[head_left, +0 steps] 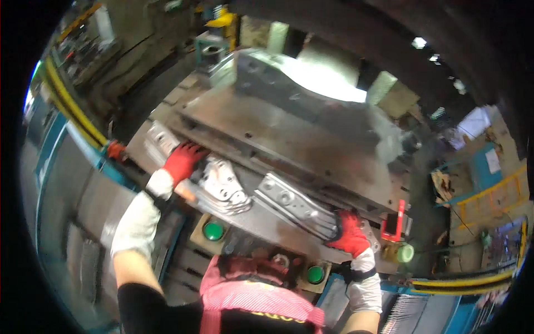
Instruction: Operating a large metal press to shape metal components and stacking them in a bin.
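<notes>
My left hand (184, 161), in a red glove, is closed over the middle of a stack of stamped metal parts (222, 181). The parts have round holes; their far end (159, 136) shows beyond the glove, and the middle is hidden under it. To the right, my right hand (350, 232), also red-gloved, wraps round the right end of a second group of long stamped metal parts (286, 199) with ridges and holes. Both groups lie on the metal ledge (267, 222) in front of me. The right fingertips are partly hidden and slightly blurred.
A large metal die block (295, 133) stands behind the ledge. Along the near edge sit two green push buttons (213, 230) on boxes. At the right are a red bracket (394, 225) and yellow rails (464, 284); another yellow rail (69, 100) runs along the left.
</notes>
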Demonstrator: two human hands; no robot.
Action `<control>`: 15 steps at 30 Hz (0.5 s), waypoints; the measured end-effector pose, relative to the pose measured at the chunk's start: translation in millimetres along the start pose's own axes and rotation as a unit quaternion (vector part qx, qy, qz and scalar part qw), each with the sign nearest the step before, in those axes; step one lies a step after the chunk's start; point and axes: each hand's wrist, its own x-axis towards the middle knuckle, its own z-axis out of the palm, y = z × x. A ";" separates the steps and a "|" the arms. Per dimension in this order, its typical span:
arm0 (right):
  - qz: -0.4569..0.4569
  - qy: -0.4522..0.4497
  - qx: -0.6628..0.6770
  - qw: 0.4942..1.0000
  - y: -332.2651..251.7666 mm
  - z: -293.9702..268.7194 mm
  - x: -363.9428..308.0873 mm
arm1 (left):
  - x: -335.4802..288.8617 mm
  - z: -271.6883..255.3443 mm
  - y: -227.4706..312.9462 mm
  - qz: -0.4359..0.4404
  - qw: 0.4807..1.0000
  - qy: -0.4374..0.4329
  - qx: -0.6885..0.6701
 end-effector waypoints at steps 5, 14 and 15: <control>-0.072 0.087 -0.027 0.993 -72.9 -74.3 45.3 | -46.0 -23.2 35.3 -0.173 0.979 0.089 -0.056; -0.134 0.332 -0.188 0.915 -73.5 -109.0 240.9 | -61.5 -36.7 51.7 -0.199 0.971 0.127 -0.036; -0.128 0.317 -0.223 0.913 -80.6 -108.0 254.2 | -81.7 -33.3 47.2 -0.237 0.961 0.134 -0.051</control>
